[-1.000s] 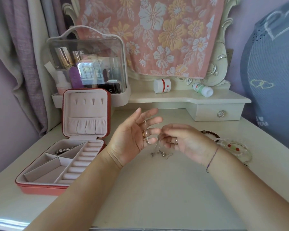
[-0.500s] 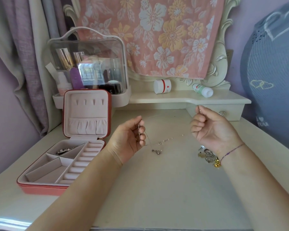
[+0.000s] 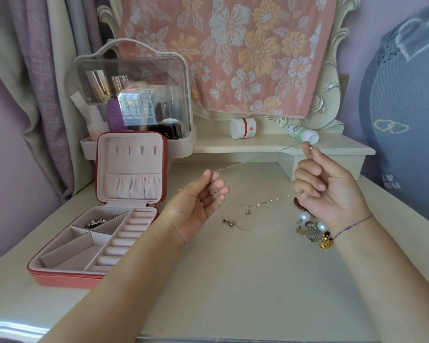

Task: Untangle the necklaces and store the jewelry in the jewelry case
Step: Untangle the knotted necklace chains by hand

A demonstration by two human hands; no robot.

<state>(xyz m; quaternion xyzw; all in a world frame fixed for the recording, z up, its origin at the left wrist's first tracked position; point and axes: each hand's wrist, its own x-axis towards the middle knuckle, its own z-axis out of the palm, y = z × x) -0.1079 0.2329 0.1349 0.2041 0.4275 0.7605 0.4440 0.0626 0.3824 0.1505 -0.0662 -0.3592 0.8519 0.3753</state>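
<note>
My left hand (image 3: 200,206) pinches thin necklace chains between thumb and fingers above the dressing table. My right hand (image 3: 332,191), held higher and to the right, grips the other ends. One fine chain (image 3: 248,161) stretches taut between the hands. A second chain (image 3: 263,203) with a small pendant sags below it, and a third pendant chain (image 3: 230,222) droops onto the table. The pink jewelry case (image 3: 60,273) stands open at the left with a silver piece (image 3: 98,222) in its rear compartment.
Loose jewelry (image 3: 312,231) lies by my right wrist: pearl earrings, rings, a gold charm and dark red beads. A clear cosmetics box (image 3: 134,95) stands behind the case. A white jar (image 3: 243,128) and a small bottle (image 3: 304,133) sit on the shelf.
My hands have drawn apart from a close huddle. The right hand rose up and to the right, pulling one chain taut, while the left hand lowered slightly and closed round the chains.
</note>
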